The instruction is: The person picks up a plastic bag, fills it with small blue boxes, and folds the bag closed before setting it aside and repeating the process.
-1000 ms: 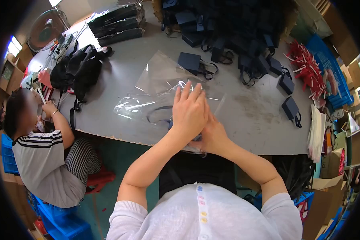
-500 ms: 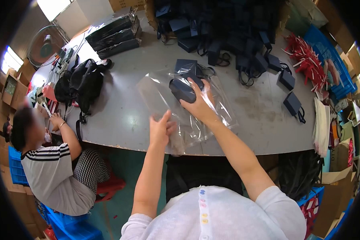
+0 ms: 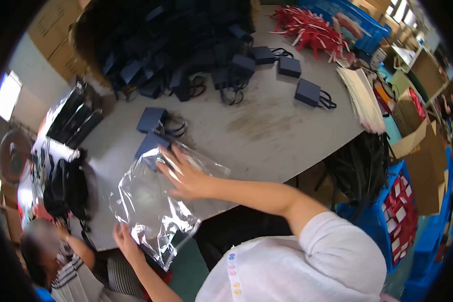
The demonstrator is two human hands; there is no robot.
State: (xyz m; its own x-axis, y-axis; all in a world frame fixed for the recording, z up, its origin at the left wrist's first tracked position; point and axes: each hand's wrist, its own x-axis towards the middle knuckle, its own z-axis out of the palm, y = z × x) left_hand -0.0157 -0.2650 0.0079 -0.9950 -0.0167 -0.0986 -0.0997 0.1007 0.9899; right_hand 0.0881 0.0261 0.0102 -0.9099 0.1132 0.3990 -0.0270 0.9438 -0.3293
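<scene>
A large clear plastic bag point(image 3: 156, 201) lies crumpled over the near edge of the table, its lower part hanging past that edge. My right hand point(image 3: 189, 176) rests on the bag's upper part with fingers spread. Just beyond its fingertips is a navy box point(image 3: 152, 144), partly under the shiny film. Another navy box point(image 3: 152, 120) with a dark cord loop lies right behind it. At the bag's left side, my left hand point(image 3: 127, 242) has its fingers closed at the film's edge.
Many navy boxes point(image 3: 186, 50) are heaped at the back, with a few loose ones to the right. Red and white strips point(image 3: 312, 30) lie at the far right. Black wrapped packs point(image 3: 75, 116) and a black bag point(image 3: 65, 186) sit left, near a seated person point(image 3: 60, 261).
The view has swung right. My right hand has let go of the navy box and spread over the bag. My left hand has moved to the bag's left edge.
</scene>
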